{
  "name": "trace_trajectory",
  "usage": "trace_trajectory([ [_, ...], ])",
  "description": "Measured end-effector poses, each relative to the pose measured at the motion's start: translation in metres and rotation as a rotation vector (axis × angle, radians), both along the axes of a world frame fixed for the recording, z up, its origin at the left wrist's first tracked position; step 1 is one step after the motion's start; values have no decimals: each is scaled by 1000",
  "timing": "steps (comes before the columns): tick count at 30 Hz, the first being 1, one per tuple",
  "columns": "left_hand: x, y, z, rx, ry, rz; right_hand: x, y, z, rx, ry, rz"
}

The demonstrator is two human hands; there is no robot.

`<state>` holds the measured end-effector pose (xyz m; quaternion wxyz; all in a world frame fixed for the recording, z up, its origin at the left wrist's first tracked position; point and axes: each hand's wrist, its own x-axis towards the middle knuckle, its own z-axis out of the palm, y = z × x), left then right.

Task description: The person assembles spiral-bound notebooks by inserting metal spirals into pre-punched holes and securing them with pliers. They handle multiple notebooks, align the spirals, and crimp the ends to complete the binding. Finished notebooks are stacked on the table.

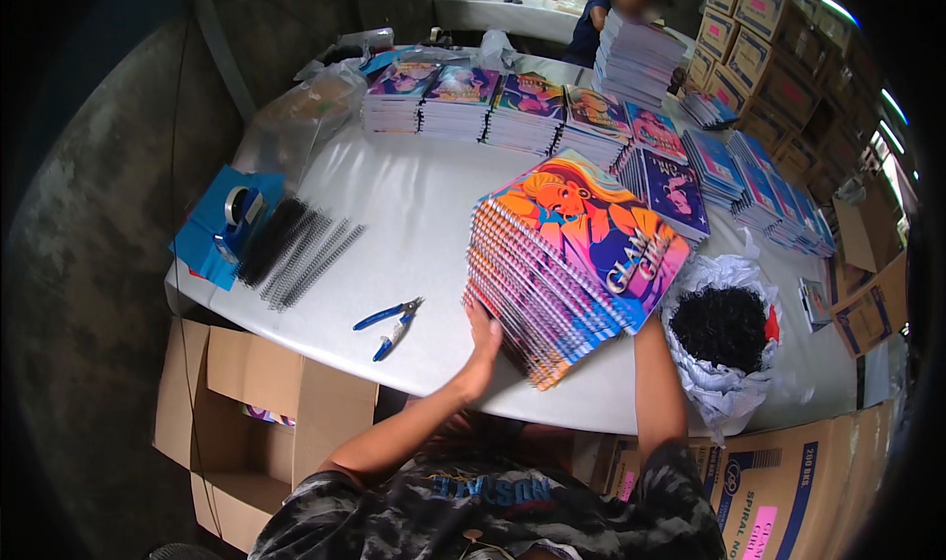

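Observation:
A fanned stack of spiral notebooks with bright illustrated covers is tilted in front of me over the table, held between both hands. My left hand grips its lower left side, fingers partly behind the coils. At its right side, my right hand supports the stack; its fingers are hidden behind the covers. Blue-handled cutting pliers lie on the table left of my left hand. Farther left are loose black spiral coils. Beside my right forearm, a white plastic bag holds a tangle of black coil scraps.
Stacked notebooks line the table's far side, with more piles at right. A tape dispenser sits on blue sheets. Open carton stands below left; cartons rise behind. Another person is beyond a tall stack.

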<state>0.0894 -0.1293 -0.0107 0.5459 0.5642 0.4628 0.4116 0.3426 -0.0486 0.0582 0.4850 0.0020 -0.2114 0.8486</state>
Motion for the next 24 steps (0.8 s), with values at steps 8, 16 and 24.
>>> trace_trajectory([
  [8, -24, 110, 13, -248, -607, -363, -42, -111, -140, -40, -148, -361],
  [16, -45, 134, -2, -287, -661, -321, -96, -71, -124, -130, -442, -880],
  [24, -31, -10, 2, -16, -159, 413, -15, 11, -57, -80, -678, -733],
])
